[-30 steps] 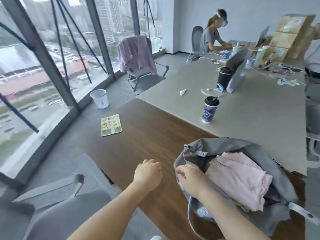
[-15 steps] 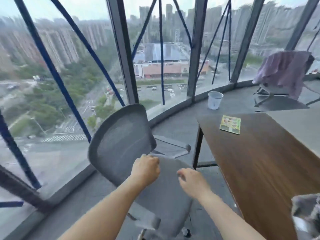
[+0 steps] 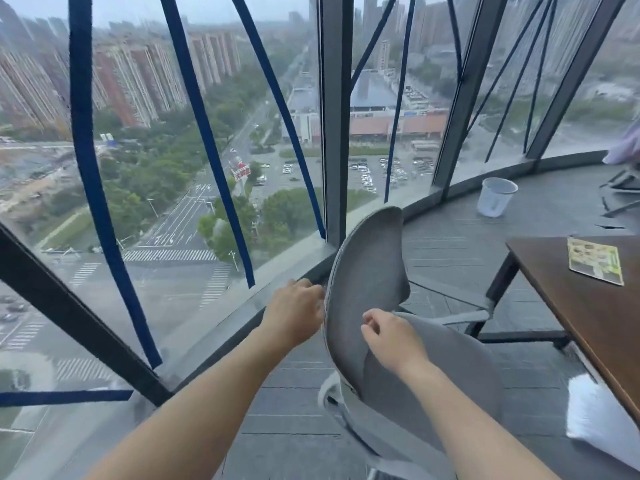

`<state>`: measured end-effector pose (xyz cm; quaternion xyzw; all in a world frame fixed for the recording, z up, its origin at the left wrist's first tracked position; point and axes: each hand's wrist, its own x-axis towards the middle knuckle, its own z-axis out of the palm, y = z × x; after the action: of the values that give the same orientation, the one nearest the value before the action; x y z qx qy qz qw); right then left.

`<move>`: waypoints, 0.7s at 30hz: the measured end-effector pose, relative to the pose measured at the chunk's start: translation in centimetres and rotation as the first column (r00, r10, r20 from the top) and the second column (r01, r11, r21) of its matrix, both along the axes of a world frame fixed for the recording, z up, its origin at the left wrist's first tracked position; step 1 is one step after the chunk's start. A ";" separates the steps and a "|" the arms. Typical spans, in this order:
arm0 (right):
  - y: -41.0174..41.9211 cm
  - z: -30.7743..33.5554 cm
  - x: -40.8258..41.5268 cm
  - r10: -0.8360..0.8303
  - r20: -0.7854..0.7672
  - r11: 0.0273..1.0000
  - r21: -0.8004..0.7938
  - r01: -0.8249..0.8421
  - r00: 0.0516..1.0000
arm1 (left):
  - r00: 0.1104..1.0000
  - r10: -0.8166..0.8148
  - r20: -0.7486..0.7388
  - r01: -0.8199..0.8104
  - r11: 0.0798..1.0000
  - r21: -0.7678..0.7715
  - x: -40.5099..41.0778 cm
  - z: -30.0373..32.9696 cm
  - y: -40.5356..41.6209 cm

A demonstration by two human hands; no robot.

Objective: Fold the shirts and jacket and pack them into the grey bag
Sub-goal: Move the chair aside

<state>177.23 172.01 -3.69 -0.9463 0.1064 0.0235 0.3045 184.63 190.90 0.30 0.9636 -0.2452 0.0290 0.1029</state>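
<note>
— None of the task's clothes are showing right now, and the grey bag is out of view too, so I can't tell where it is sitting. What's filling the view is the big window wall (image 3: 173,168) overlooking the city.

— So what is the person facing?

— They're leaning toward a grey office chair (image 3: 367,292) beside the dark table (image 3: 588,323), which is carrying only a small printed card (image 3: 595,259). A white bin (image 3: 496,196) is standing on the floor by the glass.

— And the grip?

— Both are holding nothing. The left hand (image 3: 294,315) is hovering at the chair back's edge with fingers loosely curled; whether it's touching is unclear. The right hand (image 3: 391,339) is hanging loosely curled over the seat.

— Progress?

— Judging from this alone, nothing is being folded or packed; they're probably looking for another garment.
</note>
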 end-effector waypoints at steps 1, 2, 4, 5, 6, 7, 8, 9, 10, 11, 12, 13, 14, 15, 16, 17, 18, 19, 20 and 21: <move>0.6 0.3 1.0 -0.012 -0.004 1.000 -0.010 0.012 1.000 | 1.000 -0.014 -0.010 0.014 1.000 -0.001 1.1 0.1 0.3; 1.0 0.6 2.0 -0.025 -0.008 1.000 -0.012 0.025 1.000 | 0.999 -0.026 -0.021 0.025 1.000 -0.008 2.2 0.3 0.5; 1.5 1.1 4.3 -0.052 -0.008 0.999 -0.015 0.052 0.999 | 0.998 -0.049 -0.035 0.048 0.999 -0.024 4.5 0.3 0.4; 1.5 1.3 5.5 -0.070 0.001 0.997 -0.020 0.070 0.998 | 0.997 -0.063 -0.043 0.062 0.998 -0.031 5.7 0.3 0.2; 1.5 1.4 6.8 -0.091 0.015 0.996 -0.024 0.091 0.996 | 0.995 -0.080 -0.054 0.078 0.996 -0.034 7.0 0.3 -0.1; 1.4 1.5 8.0 -0.111 0.027 0.993 -0.024 0.112 0.993 | 0.993 -0.102 -0.062 0.101 0.994 -0.030 8.2 0.2 -0.4; 1.2 1.7 9.2 -0.131 0.039 0.991 -0.023 0.132 0.991 | 0.989 -0.127 -0.071 0.126 0.992 -0.016 9.4 0.2 -0.7; 1.0 1.9 10.4 -0.149 0.045 0.988 -0.024 0.150 0.988 | 0.985 -0.150 -0.081 0.151 0.989 0.000 10.6 0.2 -1.1; 0.8 2.0 11.5 -0.170 0.040 0.985 -0.017 0.171 0.985 | 0.981 -0.169 -0.096 0.171 0.985 0.016 11.8 0.2 -1.4; 0.6 2.1 12.6 -0.192 0.036 0.981 -0.006 0.193 0.981 | 0.977 -0.187 -0.103 0.191 0.981 0.031 13.1 0.3 -1.7; 0.4 2.2 13.6 -0.212 0.032 0.977 0.005 0.212 0.977 | 0.973 -0.209 -0.102 0.215 0.976 0.045 14.3 0.4 -2.1; 0.2 2.3 14.5 -0.222 0.023 0.975 0.009 0.222 0.975 | 0.969 -0.228 -0.099 0.234 0.971 0.051 15.6 0.4 -2.4; 0.1 2.5 15.3 -0.230 0.012 0.973 0.009 0.229 0.973 | 0.966 -0.242 -0.095 0.248 0.968 0.050 16.8 0.5 -2.8; -0.1 2.6 16.0 -0.242 0.005 0.970 0.006 0.242 0.970 | 0.962 -0.258 -0.091 0.263 0.963 0.050 18.1 0.6 -3.3; -0.2 2.7 16.5 -0.257 0.000 0.966 0.000 0.257 0.966 | 0.956 -0.281 -0.084 0.286 0.956 0.058 19.3 0.7 -3.9; -0.3 2.6 16.9 -0.269 -0.005 0.963 -0.011 0.269 0.963 | 0.947 -0.311 -0.083 0.317 0.945 0.075 20.4 0.7 -4.5; -0.4 2.6 17.3 -0.277 -0.013 0.961 -0.025 0.277 0.961 | 0.934 -0.346 -0.083 0.353 0.931 0.093 21.6 0.6 -5.1; -0.3 2.5 17.7 -0.284 -0.026 0.958 -0.040 0.283 0.958 | 0.918 -0.388 -0.078 0.395 0.913 0.105 22.9 0.5 -5.9; -0.4 2.4 18.2 -0.291 -0.041 0.956 -0.055 0.289 0.956 | 0.895 -0.440 -0.073 0.446 0.887 0.117 24.3 0.4 -6.8; -0.3 2.3 18.7 -0.297 -0.058 0.953 -0.069 0.293 0.953 | 0.864 -0.499 -0.064 0.503 0.853 0.138 25.7 0.3 -7.7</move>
<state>195.89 171.68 -1.42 -0.9271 0.2576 0.0064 0.2723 210.36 183.19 0.57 0.8718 -0.4875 -0.0299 0.0373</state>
